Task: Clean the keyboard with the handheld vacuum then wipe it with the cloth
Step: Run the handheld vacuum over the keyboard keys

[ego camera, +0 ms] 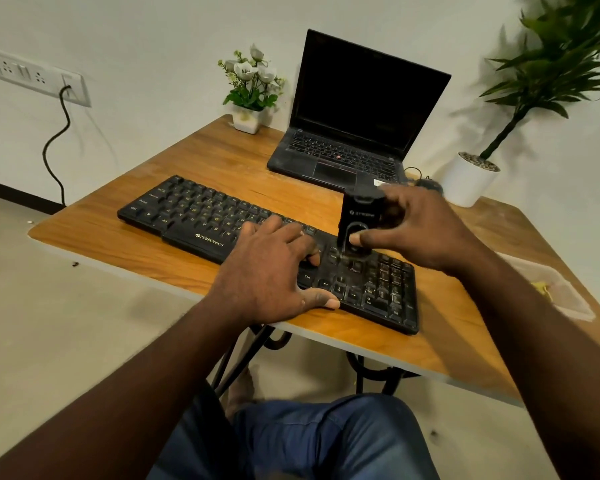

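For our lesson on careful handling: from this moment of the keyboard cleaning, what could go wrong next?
The keyboard lies at the front edge of the table; only the left hand steadies it, so a hard push from the vacuum might slide it off.
The cloth lies by the right forearm near the table's edge and could be swept off.

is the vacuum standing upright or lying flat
Upright: the right hand holds the handheld vacuum vertical, nozzle down on the keyboard.

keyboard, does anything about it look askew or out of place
Yes. The keyboard lies diagonally across the table, its right corner close to the near edge. The left hand rests on it while the right hand holds the vacuum upright over its keys.
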Demonstrator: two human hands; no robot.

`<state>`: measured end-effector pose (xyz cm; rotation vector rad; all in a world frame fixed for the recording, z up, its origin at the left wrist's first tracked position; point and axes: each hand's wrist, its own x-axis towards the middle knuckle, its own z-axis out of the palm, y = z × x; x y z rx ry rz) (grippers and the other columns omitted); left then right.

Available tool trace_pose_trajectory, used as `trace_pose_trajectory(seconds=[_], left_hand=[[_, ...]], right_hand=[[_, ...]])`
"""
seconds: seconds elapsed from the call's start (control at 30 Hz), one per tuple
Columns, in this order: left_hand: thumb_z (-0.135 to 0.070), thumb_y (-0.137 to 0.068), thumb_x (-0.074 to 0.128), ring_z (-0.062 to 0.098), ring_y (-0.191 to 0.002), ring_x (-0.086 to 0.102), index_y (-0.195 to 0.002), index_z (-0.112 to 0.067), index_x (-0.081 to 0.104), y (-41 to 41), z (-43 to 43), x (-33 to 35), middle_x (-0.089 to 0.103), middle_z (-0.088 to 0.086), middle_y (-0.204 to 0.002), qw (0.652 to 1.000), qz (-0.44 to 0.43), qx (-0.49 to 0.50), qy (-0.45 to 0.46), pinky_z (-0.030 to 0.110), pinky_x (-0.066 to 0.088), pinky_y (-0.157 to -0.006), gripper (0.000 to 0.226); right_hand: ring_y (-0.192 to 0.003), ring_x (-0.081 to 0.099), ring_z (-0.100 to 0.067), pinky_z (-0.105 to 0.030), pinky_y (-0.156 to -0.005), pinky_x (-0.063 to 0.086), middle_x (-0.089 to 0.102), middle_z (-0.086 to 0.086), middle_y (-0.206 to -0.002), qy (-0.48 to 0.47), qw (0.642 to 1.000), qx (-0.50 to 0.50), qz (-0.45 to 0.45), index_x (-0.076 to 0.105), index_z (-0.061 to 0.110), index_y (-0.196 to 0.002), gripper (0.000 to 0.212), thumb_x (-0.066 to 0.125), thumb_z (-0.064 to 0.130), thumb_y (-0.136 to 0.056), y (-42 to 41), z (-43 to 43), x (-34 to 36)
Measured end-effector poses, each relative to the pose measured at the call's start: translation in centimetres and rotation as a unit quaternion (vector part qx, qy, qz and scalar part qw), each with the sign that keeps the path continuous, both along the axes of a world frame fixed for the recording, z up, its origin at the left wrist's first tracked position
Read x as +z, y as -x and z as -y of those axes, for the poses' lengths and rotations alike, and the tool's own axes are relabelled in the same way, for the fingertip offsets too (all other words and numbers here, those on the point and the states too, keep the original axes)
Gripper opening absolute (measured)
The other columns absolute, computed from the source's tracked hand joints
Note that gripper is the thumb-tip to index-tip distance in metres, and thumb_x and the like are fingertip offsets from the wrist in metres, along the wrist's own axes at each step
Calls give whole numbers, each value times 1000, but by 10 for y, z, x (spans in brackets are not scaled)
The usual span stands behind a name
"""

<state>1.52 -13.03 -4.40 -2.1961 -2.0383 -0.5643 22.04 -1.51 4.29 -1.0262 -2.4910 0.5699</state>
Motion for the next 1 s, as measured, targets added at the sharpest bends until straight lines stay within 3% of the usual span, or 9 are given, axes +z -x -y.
trace_pose_trajectory(seconds=[0.1, 0.3, 0.4, 0.5, 0.63, 0.73, 0.83, 0.93, 1.0], left_hand=[[-98, -71, 38, 11, -119, 39, -120, -40, 57, 0, 0, 0, 51, -14, -125, 1000, -1, 1, -1, 43, 34, -105, 78], [-99, -70, 40, 10, -116, 38, -118, -41, 58, 1, 0, -1, 52, -15, -122, 1000, 9, 5, -9, 41, 34, -102, 78], [-98, -71, 41, 11, -120, 37, -121, -40, 58, 0, 0, 0, 51, -14, -126, 1000, 1, 8, -3, 40, 33, -103, 79], [-98, -71, 42, 10, -118, 38, -120, -41, 58, 0, 1, 0, 51, -15, -125, 1000, 10, 5, -5, 41, 33, -104, 77], [-98, -70, 42, 10, -117, 38, -120, -42, 57, 0, 0, 0, 51, -16, -124, 1000, 15, 5, -2, 43, 34, -105, 77], [-98, -71, 41, 11, -118, 39, -125, -38, 57, 0, 1, 0, 51, -14, -125, 1000, 4, 10, -1, 43, 34, -106, 83], [-98, -70, 43, 9, -117, 38, -122, -41, 57, 0, 1, 0, 51, -15, -123, 1000, 18, 5, -2, 42, 33, -106, 79], [-98, -70, 45, 9, -118, 38, -119, -43, 57, 0, 1, 1, 52, -16, -123, 1000, 27, 0, 3, 42, 33, -107, 75], [-98, -69, 46, 9, -117, 39, -119, -42, 57, 0, 1, 1, 51, -17, -121, 999, 32, 1, 4, 43, 33, -107, 75]], right_hand=[[-103, 68, -11, -38, -88, 59, 73, 7, -113, -32, 997, -64, -13, 66, 26, -126, 53, 88, 33, -78, 21, -20, -5], [-95, 63, -2, -23, -75, 50, 65, 19, -98, -36, 995, 1, 89, 64, 31, -116, 43, 87, 35, -79, 45, -16, -6], [-99, 64, -2, -29, -84, 54, 68, 17, -105, -18, 990, 45, 129, 66, 30, -120, 46, 87, 35, -80, 37, -6, 2], [-101, 66, -6, -37, -89, 58, 70, 13, -109, -44, 995, 13, 88, 66, 28, -123, 51, 88, 35, -78, 29, -2, 1], [-98, 66, -3, -38, -85, 60, 69, 15, -103, -60, 996, 27, 67, 66, 33, -112, 41, 89, 34, -78, 21, 12, -10], [-90, 67, -10, -45, -75, 58, 70, 13, -96, -116, 988, 49, 88, 62, 34, -105, 37, 86, 38, -78, 5, 23, -18], [-80, 64, -11, -34, -67, 51, 67, 17, -90, -169, 977, 48, 118, 62, 33, -105, 36, 86, 33, -78, -22, 31, -22], [-72, 51, 7, -21, -60, 34, 55, 30, -82, -180, 976, 19, 121, 66, 32, -106, 40, 90, 26, -74, -51, 33, -22], [-74, 53, 9, -20, -60, 35, 56, 32, -82, -169, 981, 13, 99, 66, 34, -106, 40, 89, 27, -75, -53, 34, -24]])
